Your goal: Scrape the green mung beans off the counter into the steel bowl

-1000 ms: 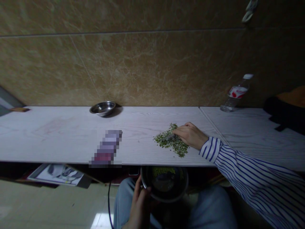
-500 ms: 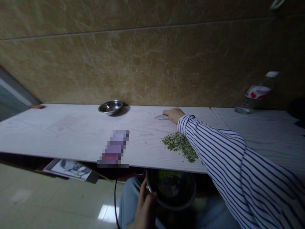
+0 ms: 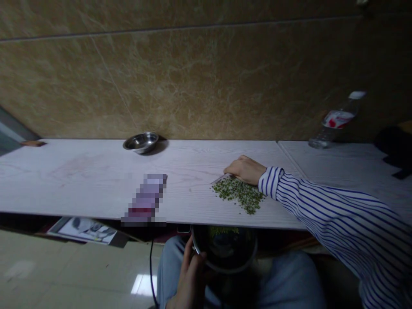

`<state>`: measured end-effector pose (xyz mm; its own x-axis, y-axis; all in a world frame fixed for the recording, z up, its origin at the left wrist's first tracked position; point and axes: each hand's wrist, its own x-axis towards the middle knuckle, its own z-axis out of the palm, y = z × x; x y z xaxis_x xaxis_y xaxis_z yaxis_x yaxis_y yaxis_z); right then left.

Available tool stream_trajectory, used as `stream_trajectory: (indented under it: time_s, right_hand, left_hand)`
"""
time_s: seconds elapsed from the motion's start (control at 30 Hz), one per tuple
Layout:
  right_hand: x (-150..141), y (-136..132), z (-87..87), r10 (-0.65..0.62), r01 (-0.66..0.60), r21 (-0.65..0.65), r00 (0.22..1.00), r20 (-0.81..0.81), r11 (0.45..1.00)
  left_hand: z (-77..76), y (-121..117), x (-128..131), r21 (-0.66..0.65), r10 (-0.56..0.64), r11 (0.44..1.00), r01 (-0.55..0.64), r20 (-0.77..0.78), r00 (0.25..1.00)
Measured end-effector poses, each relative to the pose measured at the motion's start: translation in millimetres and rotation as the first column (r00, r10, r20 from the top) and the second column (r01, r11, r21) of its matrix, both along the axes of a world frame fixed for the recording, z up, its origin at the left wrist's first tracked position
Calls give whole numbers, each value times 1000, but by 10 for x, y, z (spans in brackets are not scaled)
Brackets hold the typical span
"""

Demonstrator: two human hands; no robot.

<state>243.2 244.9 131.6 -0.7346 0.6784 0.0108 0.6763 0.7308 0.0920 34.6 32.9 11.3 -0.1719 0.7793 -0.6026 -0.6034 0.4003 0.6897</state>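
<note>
Green bits (image 3: 240, 195) spread on the table (image 3: 80, 184), just on the near side of the right hand (image 3: 245, 170), long axis slanting nearer and rightward! That hand pinches a thin sheet (image 3: 220, 178), pointing left; best edge flat, strokes short. Lower down, the left hand (image 3: 190, 271) grips a bowl (image 3: 229, 271).

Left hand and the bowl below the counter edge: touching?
Touching. The head view shows the left hand gripping the bowl at its left rim, thumb on the edge.
</note>
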Motion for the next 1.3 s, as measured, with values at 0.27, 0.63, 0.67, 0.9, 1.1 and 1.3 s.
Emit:
stream_trajectory:
  time_s: [0.27,0.63,0.67,0.9,1.1,1.3]
  right_hand:
    - [165,-422,-57,-61,66,73,996,-69,995]
    - [151,-883,-14,-42,55,155,995,-88,986]
    - [192,-901,-13,-39,57,156,992,-117,986]
    - [606,-942,82,-107,104,-25,956,-272,994]
    - [724,-1014,47,-148,61,-296,948,-281,953]
    - [654,-884,-28,-185,62,-388,939,-289,920]
  left_hand:
    - [64,-77,151,54,-60,997,60,-10,998]
    - [223,-157,196,78,-126,989,123,41,991]
    - [223,-163,193,81,-127,989,124,41,991]
    - [180,-167,179,90,-157,984,153,43,987]
    - [136,-163,204,80,-179,982,174,62,982]
    - [98,-158,217,94,-173,982,165,85,981]
